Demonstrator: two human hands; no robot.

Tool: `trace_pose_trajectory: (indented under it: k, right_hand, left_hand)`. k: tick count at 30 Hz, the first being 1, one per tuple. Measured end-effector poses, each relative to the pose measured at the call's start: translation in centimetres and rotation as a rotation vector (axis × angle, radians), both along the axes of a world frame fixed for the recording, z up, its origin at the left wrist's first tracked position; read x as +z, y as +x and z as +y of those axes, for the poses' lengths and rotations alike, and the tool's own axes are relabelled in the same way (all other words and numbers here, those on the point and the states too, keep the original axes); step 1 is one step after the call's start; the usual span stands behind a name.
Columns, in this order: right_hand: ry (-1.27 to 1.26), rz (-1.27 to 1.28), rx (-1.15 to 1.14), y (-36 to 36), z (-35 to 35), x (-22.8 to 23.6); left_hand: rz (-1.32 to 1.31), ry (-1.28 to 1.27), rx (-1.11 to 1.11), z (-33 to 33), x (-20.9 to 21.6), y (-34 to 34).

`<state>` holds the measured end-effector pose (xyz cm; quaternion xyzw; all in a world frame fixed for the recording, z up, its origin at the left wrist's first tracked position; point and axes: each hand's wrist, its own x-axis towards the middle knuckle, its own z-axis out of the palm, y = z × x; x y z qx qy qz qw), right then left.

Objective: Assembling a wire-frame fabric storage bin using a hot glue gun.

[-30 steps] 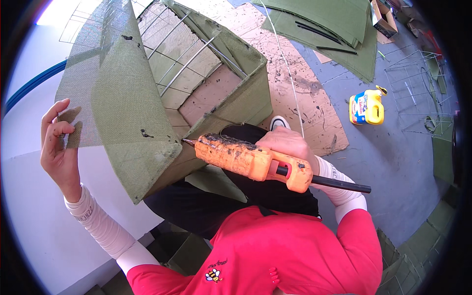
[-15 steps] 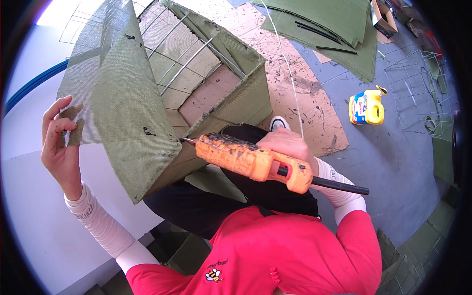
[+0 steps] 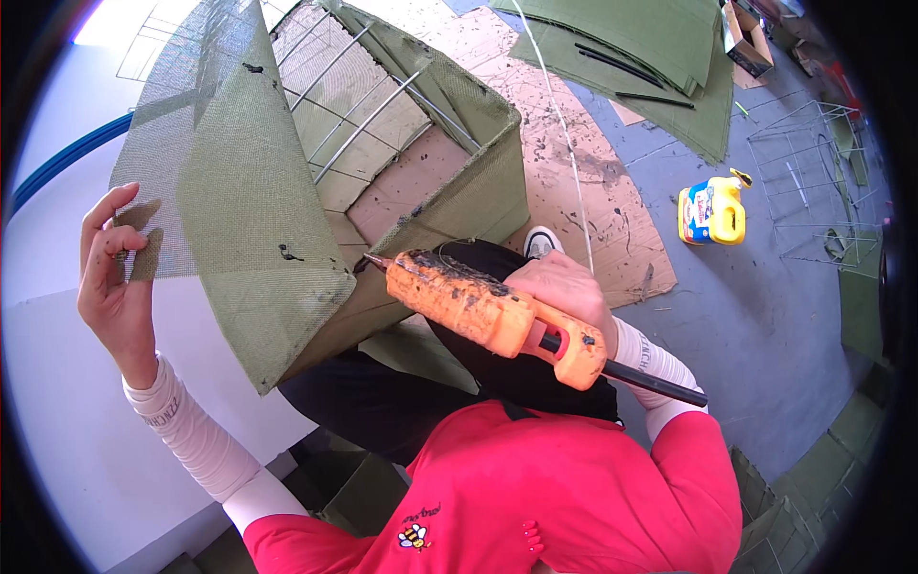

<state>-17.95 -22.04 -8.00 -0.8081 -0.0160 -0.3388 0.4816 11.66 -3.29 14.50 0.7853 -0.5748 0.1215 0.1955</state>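
My right hand (image 3: 562,287) is wrapped round an orange hot glue gun (image 3: 478,311), smeared with dark glue, with a black glue stick (image 3: 660,385) poking out of its back end. The nozzle points left, close to the corner of a box-like wire frame (image 3: 359,122) covered in green mesh. My left hand (image 3: 117,277) pinches the outer edge of a loose green mesh flap (image 3: 251,201), holding it spread out to the left. Dark glue blobs dot the flap. Inside the frame, bare metal rods and a cardboard-coloured bottom show.
A white cord (image 3: 564,143) runs down to the glue gun. Stained cardboard (image 3: 612,220) covers part of the floor. Farther right are a yellow jug (image 3: 712,210), green sheets (image 3: 669,115) with black glue sticks, a bare wire frame (image 3: 813,182) and an open carton (image 3: 746,38).
The glue gun's nozzle has drawn slightly right and up, away from the corner, and its back end has dipped. The left hand has barely moved and still pinches the flap.
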Motion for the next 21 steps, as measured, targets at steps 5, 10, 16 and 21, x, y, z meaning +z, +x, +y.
trace_pose_trajectory:
  k: [5,10,16,21]
  right_hand:
    - [0.005,0.017,0.031,0.4,0.5,0.2]
    - [0.026,0.021,0.026,-0.2,0.1,0.2]
    - [-0.016,0.017,-0.006,-0.3,-0.1,0.3]
    - [-0.021,0.024,-0.025,-0.5,-0.2,0.3]
  left_hand:
    - [0.010,0.001,-0.029,-0.3,-0.8,0.4]
    - [-0.008,0.011,-0.041,-0.8,-0.3,-0.2]
    - [-0.017,-0.003,-0.074,-1.6,-0.7,-0.1]
    - [-0.013,-0.006,-0.066,-1.7,-0.6,-0.3]
